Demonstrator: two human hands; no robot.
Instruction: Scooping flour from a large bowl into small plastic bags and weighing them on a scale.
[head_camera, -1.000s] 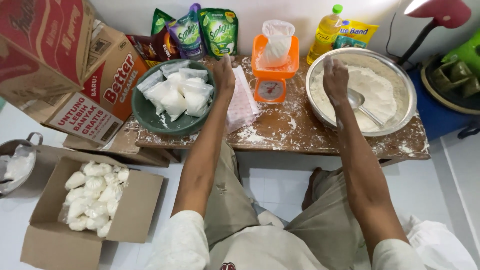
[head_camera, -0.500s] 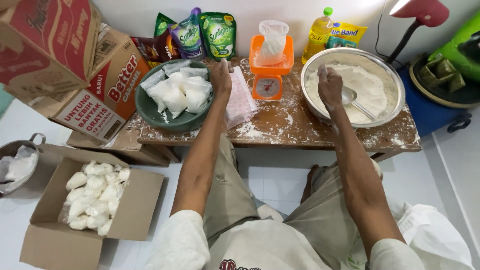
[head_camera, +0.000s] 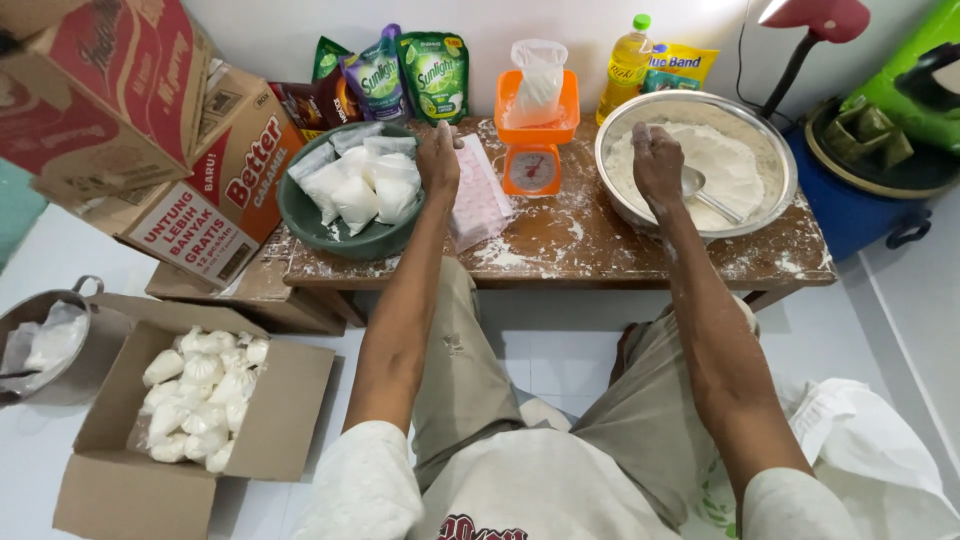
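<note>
Low against a white wall stood a flour-dusted wooden worktop (head_camera: 600, 245), with white floor tiles around it. On it the right hand (head_camera: 657, 160) hung over the rim of a steel bowl (head_camera: 770, 160) of flour, its grip closed round the handle of a metal scoop (head_camera: 700, 187) whose head lay in the flour. The left hand (head_camera: 438, 158) rested between a green bowl (head_camera: 300, 215) of filled white bags and a pink stack of plastic bags (head_camera: 480, 195); whether its grip pinched anything could not be told. An orange scale (head_camera: 535, 135) carrying a part-filled clear bag (head_camera: 537, 80) stood between the hands. A cardboard box (head_camera: 280, 400) of knotted white bags sat on the floor at the left.
</note>
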